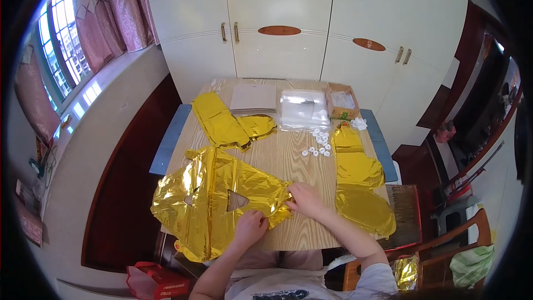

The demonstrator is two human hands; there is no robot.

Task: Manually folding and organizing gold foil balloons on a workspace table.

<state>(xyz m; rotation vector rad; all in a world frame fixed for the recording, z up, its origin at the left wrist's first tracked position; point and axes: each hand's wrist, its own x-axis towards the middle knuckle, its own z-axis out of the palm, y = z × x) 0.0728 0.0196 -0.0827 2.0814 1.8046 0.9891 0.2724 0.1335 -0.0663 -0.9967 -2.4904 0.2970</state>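
Note:
A large, flat gold foil balloon point(219, 175) with cut-out openings lies spread over the left and front of the wooden table. My right hand point(306, 199) pinches its narrow right end. Close to the front table edge, my left hand point(251, 226) has its fingers curled onto the lower rim of the same foil; the fingertips are partly hidden. Behind it, at the far left, lies a folded gold foil balloon point(216, 119). More flat gold foil balloons point(358, 169) lie along the table's right side.
White tape-like rolls point(317, 150) sit mid-table near clear plastic bags point(304, 110). Grey-brown cardboard sheets point(254, 99) and a small open box point(341, 101) line the back. A wooden chair point(444, 239) stands to the right, a red bag point(155, 280) on the floor at left.

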